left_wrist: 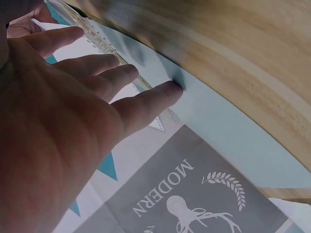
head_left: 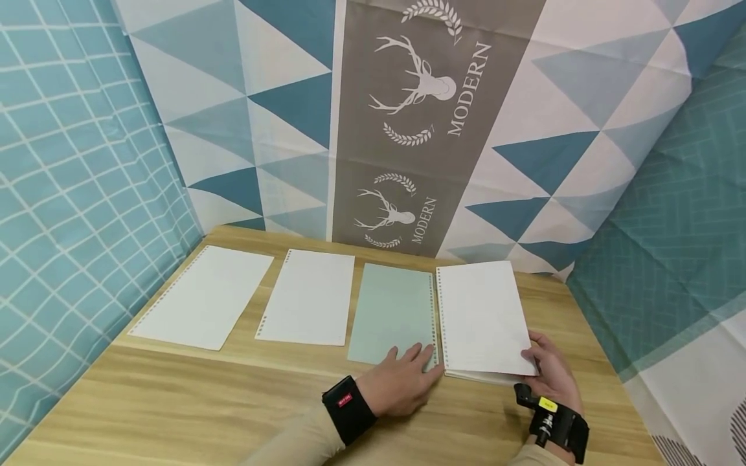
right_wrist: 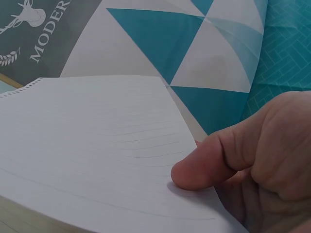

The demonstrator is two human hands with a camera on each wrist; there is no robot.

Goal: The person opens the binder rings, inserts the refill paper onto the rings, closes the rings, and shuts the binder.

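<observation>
A pale green cover (head_left: 393, 310) lies flat, with a row of punched holes along its right edge. Beside it is a stack of white, faintly lined pages (head_left: 480, 317), holed on the left. What looks like a clear ring binding (left_wrist: 99, 39) runs between them. My left hand (head_left: 402, 382) rests on the near end of the cover by this binding, fingers extended and spread. With my right hand (head_left: 553, 369) I pinch the right edge of the top page or pages (right_wrist: 121, 145), thumb on top. That near right corner is raised a little; how many leaves I grip cannot be told.
Two loose white sheets with punched holes lie to the left: a near-centre sheet (head_left: 309, 298) and a far-left sheet (head_left: 201, 298). All rest on a wooden table (head_left: 233, 401). Patterned cloth (head_left: 291, 129) hangs behind and at both sides.
</observation>
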